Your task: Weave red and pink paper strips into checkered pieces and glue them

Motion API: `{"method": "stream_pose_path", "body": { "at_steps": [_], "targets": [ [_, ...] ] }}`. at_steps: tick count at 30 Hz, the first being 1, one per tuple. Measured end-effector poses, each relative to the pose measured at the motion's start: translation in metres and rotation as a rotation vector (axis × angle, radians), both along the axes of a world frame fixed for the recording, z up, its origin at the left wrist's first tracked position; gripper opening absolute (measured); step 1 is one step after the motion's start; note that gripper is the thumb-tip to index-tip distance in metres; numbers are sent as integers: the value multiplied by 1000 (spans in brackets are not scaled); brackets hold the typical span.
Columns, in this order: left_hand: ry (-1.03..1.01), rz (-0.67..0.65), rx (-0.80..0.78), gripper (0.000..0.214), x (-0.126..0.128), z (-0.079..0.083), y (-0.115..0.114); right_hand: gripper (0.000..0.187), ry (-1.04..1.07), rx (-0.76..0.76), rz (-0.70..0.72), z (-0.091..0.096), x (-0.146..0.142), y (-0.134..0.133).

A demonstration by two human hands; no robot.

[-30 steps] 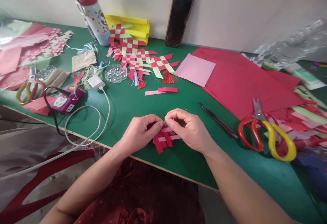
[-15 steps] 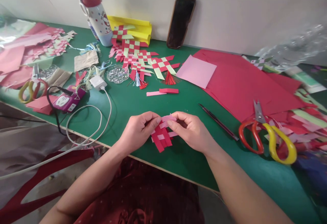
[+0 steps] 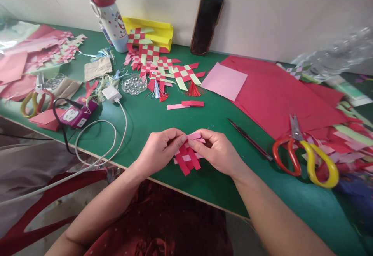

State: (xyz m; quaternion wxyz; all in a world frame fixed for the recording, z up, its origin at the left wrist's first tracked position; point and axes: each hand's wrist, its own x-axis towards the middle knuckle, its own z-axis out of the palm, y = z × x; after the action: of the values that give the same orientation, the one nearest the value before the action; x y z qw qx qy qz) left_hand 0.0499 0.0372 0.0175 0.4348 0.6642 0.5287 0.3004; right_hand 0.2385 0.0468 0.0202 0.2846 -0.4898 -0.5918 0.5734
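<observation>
Head view: the weave [image 3: 188, 158] of red and pink paper is at the near middle of the desk [image 3: 151, 112], between the left hand [image 3: 160, 150] and right hand [image 3: 218, 151]. Each hand's thumb and forefinger are pinched close on its upper part, a pink strip [image 3: 194, 135] showing between them. Two loose strips [image 3: 192, 104] lie beyond; a pen-like tool [image 3: 250, 139], scissors [image 3: 301, 143] and red sheets [image 3: 279, 96] sit rightward, a looped cable [image 3: 126, 120] leftward. Woven pieces [image 3: 150, 53] are farther back. The near desk edge runs under both forearms; green surface separates the hands from the loose strips. Fingers cover the weave's upper corners; its underside is hidden.
</observation>
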Motion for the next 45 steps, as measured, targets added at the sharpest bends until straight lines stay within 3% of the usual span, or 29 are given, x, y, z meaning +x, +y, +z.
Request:
{"method": "stream_pose_path", "body": {
  "at_steps": [6,11,15,21,25,31,36,42,45],
  "targets": [
    [-123,-22,-94,35,-2,-2,-1,27,-6,45,-55,-1,1,0],
    [-103,-20,-179,38,-3,-6,-2,27,-4,61,-67,-1,1,0],
    [-183,33,-203,36,-6,-4,-1,31,65,41,-73,-1,4,3],
    [-390,123,-236,34,-12,-3,2,37,-24,47,-62,2,10,5],
    [-390,106,-241,33,-12,-5,2,32,-23,71,-24,-2,7,2],
    [-390,46,-245,34,-11,-6,1,27,12,104,-80,-6,5,1],
    [-413,76,-311,35,-10,-5,1,25,3,119,-109,-5,5,1],
    [-295,68,-119,30,-14,-5,2,23,67,114,-90,-6,5,1],
    [-349,59,-144,30,-16,-6,2,23,80,122,-97,-8,4,0]
  ]
}}
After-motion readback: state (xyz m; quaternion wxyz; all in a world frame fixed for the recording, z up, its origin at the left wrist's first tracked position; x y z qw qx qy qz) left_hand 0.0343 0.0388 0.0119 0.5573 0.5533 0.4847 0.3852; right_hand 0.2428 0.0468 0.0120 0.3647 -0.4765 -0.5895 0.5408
